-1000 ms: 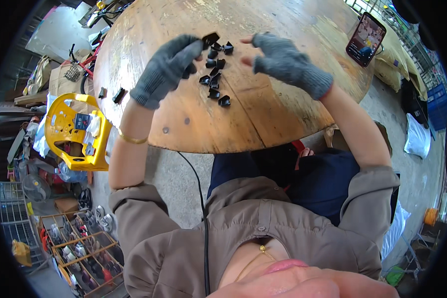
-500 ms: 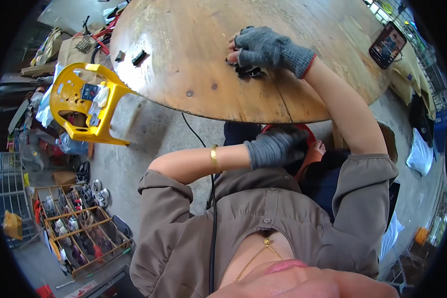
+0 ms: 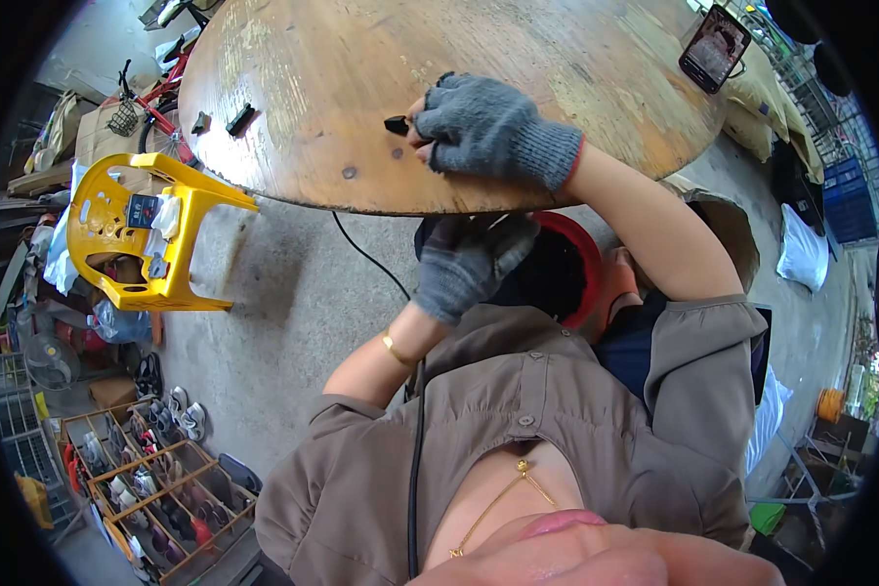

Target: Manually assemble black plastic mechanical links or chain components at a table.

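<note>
My right hand [image 3: 493,132], in a grey fingerless knit glove, rests palm down on the round wooden table [image 3: 293,146]. Its bare fingertips curl in around a small black piece [image 3: 396,125], whose end sticks out on the left. What else lies under the palm is hidden. Just below the table's near edge is my left hand [image 3: 467,266], gloved likewise, fingers stretched and apart, with no object visible in it. Beside it, at my lap, a red-rimmed tub [image 3: 588,269] shows a dark mass [image 3: 537,278] inside.
Two small dark pieces, one black [image 3: 240,119] and one greyish [image 3: 200,123], lie on the table's left. A phone [image 3: 715,49] stands at the right edge. A yellow plastic chair [image 3: 181,244] stands left; a black cable [image 3: 371,259] hangs below the table. Shoes fill a wooden rack [image 3: 156,479].
My right hand has shifted nearer the table's front edge, covering black pieces that showed beneath it. My left hand has risen from over the tub toward the table edge, fingers extended. The view has shifted.
</note>
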`<action>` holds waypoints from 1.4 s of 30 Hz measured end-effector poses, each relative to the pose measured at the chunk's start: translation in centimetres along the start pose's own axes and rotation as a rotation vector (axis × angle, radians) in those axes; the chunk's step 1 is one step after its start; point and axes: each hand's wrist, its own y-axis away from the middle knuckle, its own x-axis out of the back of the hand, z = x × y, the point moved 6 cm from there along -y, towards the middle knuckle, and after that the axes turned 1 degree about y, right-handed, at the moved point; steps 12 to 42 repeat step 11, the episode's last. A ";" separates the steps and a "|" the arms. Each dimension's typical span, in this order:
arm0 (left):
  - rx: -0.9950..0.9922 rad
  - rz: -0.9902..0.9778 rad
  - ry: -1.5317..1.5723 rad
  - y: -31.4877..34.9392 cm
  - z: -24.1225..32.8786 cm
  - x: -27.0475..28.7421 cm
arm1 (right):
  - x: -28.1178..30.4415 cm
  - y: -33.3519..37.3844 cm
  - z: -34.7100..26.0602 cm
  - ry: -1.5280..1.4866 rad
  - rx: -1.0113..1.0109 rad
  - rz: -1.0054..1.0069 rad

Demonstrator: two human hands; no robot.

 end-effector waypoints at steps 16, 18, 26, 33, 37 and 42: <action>-0.526 0.411 -0.632 -2.0 5.6 1.8 | 2.7 7.2 -5.2 0.063 0.042 0.127; -0.526 0.411 -0.632 -2.0 5.6 1.8 | 2.7 7.2 -5.2 0.063 0.042 0.127; -0.526 0.411 -0.632 -2.0 5.6 1.8 | 2.7 7.2 -5.2 0.063 0.042 0.127; -0.526 0.411 -0.632 -2.0 5.6 1.8 | 2.7 7.2 -5.2 0.063 0.042 0.127; -0.526 0.411 -0.632 -2.0 5.6 1.8 | 2.7 7.2 -5.2 0.063 0.042 0.127; -0.526 0.411 -0.632 -2.0 5.6 1.8 | 2.7 7.2 -5.2 0.063 0.042 0.127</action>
